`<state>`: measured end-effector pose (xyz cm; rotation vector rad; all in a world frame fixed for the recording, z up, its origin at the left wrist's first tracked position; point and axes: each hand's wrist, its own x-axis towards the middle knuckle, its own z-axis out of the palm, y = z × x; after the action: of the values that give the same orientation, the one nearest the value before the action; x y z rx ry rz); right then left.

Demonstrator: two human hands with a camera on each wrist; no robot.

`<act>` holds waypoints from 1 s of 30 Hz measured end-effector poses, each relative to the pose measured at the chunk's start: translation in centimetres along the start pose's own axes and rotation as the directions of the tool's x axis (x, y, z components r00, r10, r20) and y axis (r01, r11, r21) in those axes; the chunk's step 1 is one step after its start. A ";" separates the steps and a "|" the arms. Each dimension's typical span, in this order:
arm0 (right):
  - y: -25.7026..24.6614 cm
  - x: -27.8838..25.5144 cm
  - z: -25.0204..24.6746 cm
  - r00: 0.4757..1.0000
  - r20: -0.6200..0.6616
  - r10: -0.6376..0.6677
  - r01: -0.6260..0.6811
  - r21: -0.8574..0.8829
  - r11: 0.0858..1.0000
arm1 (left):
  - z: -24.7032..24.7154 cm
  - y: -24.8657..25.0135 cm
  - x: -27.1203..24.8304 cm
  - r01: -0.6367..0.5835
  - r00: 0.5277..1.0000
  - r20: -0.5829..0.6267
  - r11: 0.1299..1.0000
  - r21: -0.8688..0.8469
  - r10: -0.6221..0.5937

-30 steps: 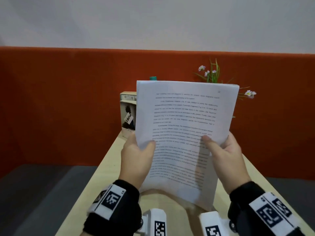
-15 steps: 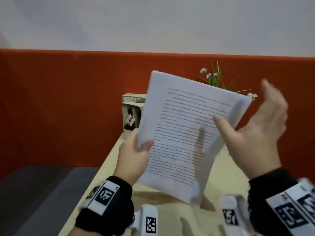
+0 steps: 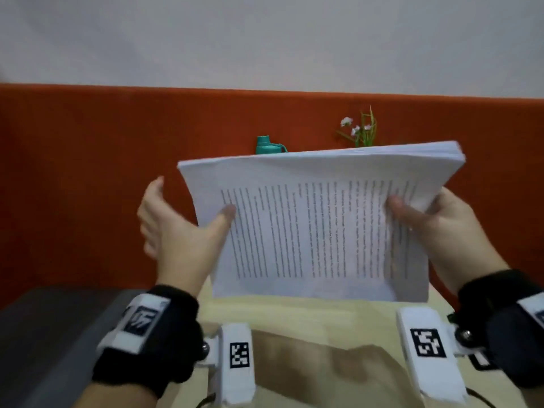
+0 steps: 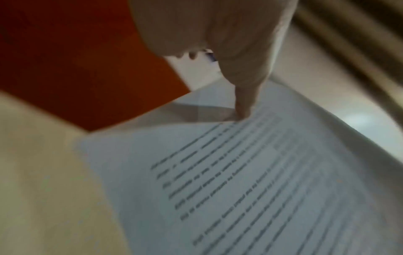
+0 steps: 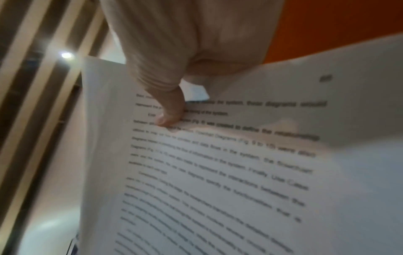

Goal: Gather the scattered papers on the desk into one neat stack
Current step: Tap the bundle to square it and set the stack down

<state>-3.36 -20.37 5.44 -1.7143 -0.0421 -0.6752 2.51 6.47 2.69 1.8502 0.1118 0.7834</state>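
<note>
Your right hand (image 3: 441, 228) clamps paper stack (image 3: 318, 228) at 3 o'clock edge; left hand (image 3: 176, 231) fingers spread, thumb touching 9 o'clock edge. Printed text blurred.

The head view is evenly and softly lit, with the grey wall (image 3: 265, 36) bright and the orange partition (image 3: 88, 172) darkening toward its lower edge. The stack of papers (image 3: 318, 231) throws a soft brown shadow onto the pale desk (image 3: 294, 313) below it. Motion blur smears the left hand (image 3: 176, 231), the right hand (image 3: 441, 222) and the printed lines, which cannot be read. Straight edges bow slightly toward the frame's borders. Both wrist views are dimmer and softer; in the left one the text is streaked. In the right one a small ceiling light (image 5: 66, 55) glares, and some words are legible, while the nearest edges blur.
</note>
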 end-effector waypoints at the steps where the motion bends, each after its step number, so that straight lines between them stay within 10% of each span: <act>1: 0.9 -0.4 -0.1 0.999 -0.016 0.028 -0.027 0.041 0.999 | -0.2 -0.7 -0.1 0.166 0.981 0.134 0.964 -0.207 -0.140; 4: 3.0 -1.6 0.1 0.997 -0.020 0.073 -0.071 0.078 0.994 | 0.1 -2.5 -0.4 0.357 0.880 0.444 0.848 -0.390 -0.167; 12: 4.1 -1.9 0.9 0.994 -0.096 0.048 -0.034 0.147 0.989 | 0.8 -1.7 -0.2 0.134 0.927 0.372 0.893 -0.430 0.040; 19: 7.6 -5.0 1.8 0.966 -0.077 0.245 -0.235 0.121 0.964 | 1.7 -5.2 -3.6 0.335 0.873 0.458 0.888 -0.316 -0.166; 30: 7.8 -4.3 1.6 0.968 -0.070 0.243 -0.233 0.120 0.965 | 1.7 -5.1 -3.0 0.239 0.922 0.377 0.896 -0.375 -0.088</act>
<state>-3.26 -19.61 -3.61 -1.5516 0.1806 -0.5546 2.54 6.00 -3.44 1.5171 -0.1186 0.3116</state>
